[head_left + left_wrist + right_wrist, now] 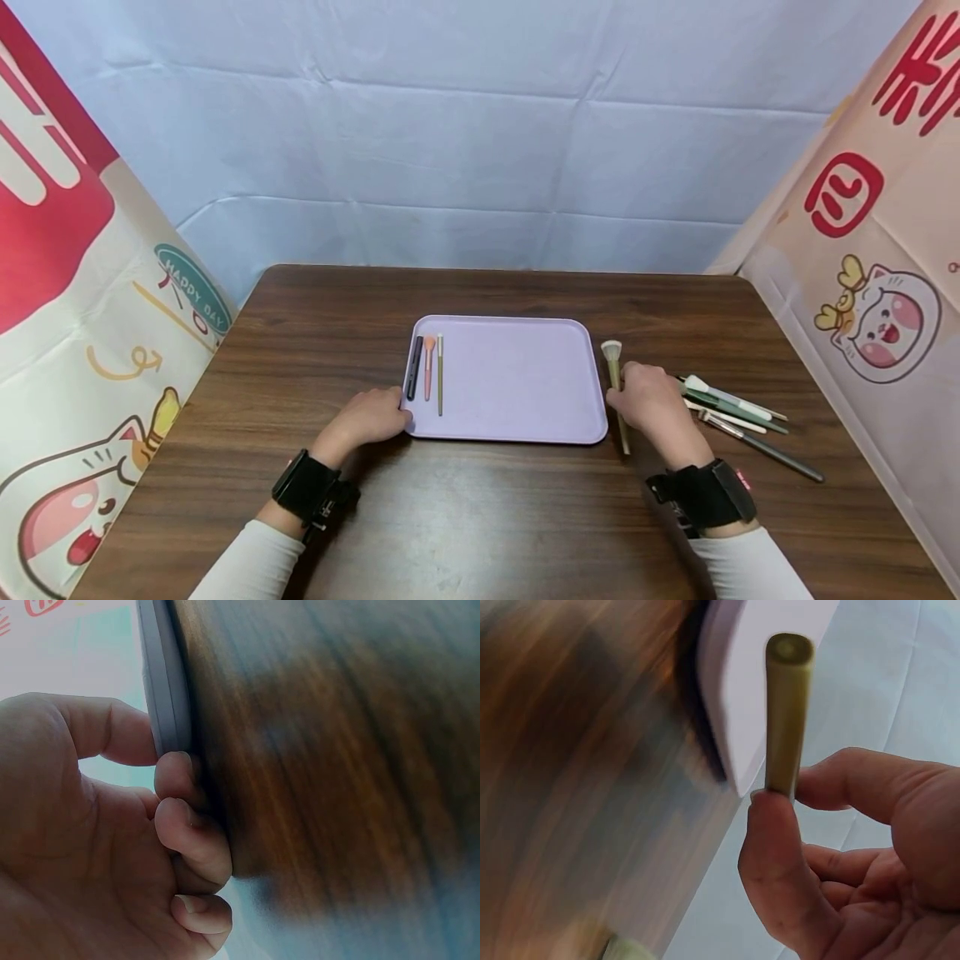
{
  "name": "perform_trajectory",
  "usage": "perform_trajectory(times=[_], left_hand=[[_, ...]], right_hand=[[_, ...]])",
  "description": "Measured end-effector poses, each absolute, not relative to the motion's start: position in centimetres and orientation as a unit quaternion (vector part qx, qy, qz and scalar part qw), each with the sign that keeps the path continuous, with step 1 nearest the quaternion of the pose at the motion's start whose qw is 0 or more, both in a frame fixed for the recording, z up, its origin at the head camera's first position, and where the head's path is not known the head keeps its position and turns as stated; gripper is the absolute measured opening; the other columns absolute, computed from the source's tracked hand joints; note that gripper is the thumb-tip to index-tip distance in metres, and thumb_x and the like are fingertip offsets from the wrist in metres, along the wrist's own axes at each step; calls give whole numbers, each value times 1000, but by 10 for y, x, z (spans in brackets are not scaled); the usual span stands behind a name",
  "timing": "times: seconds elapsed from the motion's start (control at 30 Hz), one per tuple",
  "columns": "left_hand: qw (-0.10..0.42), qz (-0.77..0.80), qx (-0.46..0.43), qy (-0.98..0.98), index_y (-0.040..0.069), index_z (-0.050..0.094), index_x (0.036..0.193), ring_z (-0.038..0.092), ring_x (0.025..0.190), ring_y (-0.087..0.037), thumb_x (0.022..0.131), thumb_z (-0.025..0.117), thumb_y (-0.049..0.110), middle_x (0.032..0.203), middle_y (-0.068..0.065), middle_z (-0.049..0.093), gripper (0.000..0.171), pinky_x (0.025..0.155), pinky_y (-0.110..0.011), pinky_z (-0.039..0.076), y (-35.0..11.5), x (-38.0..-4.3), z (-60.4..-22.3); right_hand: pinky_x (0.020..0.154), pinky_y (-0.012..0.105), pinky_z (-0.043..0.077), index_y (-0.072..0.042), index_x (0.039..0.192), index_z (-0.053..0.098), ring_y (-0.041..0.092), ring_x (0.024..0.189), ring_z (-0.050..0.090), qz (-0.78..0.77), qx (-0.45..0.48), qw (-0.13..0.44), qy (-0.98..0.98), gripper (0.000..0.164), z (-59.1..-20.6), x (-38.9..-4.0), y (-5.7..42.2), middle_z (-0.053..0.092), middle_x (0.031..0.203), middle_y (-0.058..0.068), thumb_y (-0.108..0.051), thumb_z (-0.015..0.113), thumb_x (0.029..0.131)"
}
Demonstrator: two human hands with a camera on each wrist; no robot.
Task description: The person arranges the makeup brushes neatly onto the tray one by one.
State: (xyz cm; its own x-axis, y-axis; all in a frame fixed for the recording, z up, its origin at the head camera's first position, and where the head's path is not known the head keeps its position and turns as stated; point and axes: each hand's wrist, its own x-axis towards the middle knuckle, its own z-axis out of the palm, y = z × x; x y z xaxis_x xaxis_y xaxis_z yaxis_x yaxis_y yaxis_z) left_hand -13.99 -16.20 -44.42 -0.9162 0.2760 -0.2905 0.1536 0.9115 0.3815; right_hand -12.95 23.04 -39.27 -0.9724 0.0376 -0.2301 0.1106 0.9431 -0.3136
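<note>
My right hand (651,402) pinches a large makeup brush (613,367) by its olive-green handle, just off the tray's right edge. The brush's pale bristles point away from me. In the right wrist view, thumb and index finger grip the handle (787,720), its blunt end toward the camera. My left hand (371,415) holds the lilac tray (517,383) at its near left corner; in the left wrist view the thumb and curled fingers meet at the tray's rim (166,697). On the tray's left side lie a black brush (414,368), a pink brush (428,371) and a slim olive brush (440,383), side by side.
To the right of my right hand, several brushes lie in a loose pile, among them a dark-handled brush (780,454) and a green-handled one (738,406). The brown wooden table (480,508) ends at a pale blue cloth (465,150), with printed cloths at both sides.
</note>
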Motion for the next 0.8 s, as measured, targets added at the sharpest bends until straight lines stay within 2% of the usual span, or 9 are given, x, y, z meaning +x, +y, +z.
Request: perform_trajectory(times=[0.2,0.53,0.8], left_hand=[[170,178,113,963,2,64,100,53,71,-22,91,57,22,81,-7,61,23,68,-37,44,-162,-140,-445],[169,182,114,962,2,64,99,53,71,-22,90,57,22,81,-7,61,22,67,-38,44,-162,-140,-444],[168,179,114,963,2,64,100,53,71,-22,90,57,22,82,-7,62,23,68,-38,45,-162,-140,-444]], right_hand=[[54,33,43,2,93,58,25,66,56,-179,49,126,974,20,-393,-137,215,57,78,14,-18,60,94],[51,30,44,-2,83,57,22,63,57,-192,49,128,972,18,-392,-147,192,56,74,11,-15,61,93],[51,29,44,-2,82,59,22,63,56,-197,35,113,973,19,-392,-153,172,58,74,10,-17,62,92]])
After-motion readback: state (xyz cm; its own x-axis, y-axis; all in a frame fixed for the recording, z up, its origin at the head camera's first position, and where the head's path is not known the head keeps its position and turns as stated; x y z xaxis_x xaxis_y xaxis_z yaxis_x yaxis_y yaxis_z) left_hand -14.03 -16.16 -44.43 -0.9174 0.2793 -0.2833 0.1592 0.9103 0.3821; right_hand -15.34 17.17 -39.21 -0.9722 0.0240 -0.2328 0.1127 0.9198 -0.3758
